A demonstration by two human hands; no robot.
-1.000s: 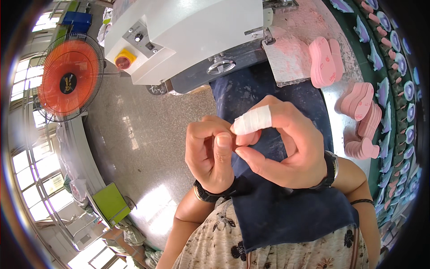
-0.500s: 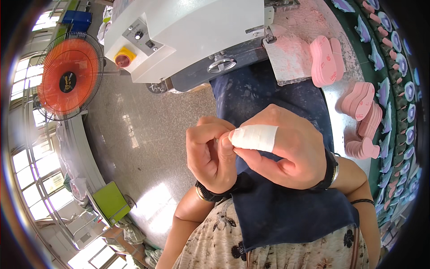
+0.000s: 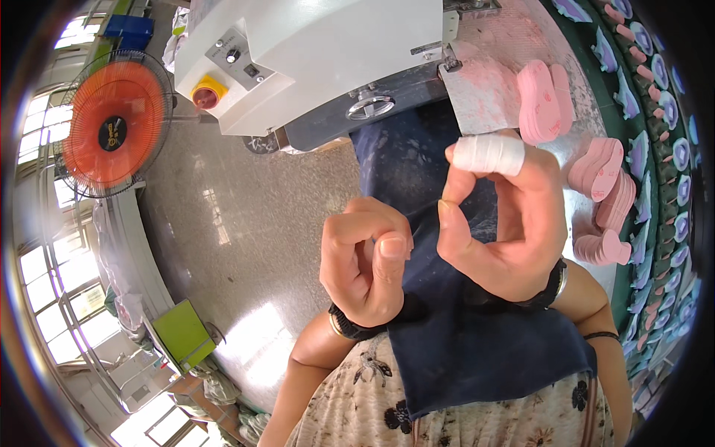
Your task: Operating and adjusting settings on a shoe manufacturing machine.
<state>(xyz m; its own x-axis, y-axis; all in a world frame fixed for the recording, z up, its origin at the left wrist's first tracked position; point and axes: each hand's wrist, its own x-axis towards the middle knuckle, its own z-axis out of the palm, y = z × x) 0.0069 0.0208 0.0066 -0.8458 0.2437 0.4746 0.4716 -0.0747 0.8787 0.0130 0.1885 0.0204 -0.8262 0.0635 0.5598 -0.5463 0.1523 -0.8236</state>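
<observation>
In the middle of the view my left hand (image 3: 364,261) is raised with its fingers curled in and the thumb pressed against them. Whatever may be pinched there is hidden. To its right, apart from it, my right hand (image 3: 525,231) has its thumb and index finger parted, with a gap between the tips and nothing in it. White tape (image 3: 488,155) wraps that index finger. Both hands are above a dark blue apron (image 3: 477,365) over my lap. Nearest the right hand is a stack of pink insoles (image 3: 538,104) on the worktable.
A pale grey machine (image 3: 335,56) with a yellow-and-red knob (image 3: 207,94) and a metal handwheel (image 3: 370,107) stands ahead. More pink insoles (image 3: 598,170) lie at the right, beside a green rack (image 3: 642,216) of purple-and-white parts. An orange fan (image 3: 89,112) is at left.
My hands have come apart: the right has lifted up and to the right, its thumb and index finger parting. The left has shifted slightly right and stays curled.
</observation>
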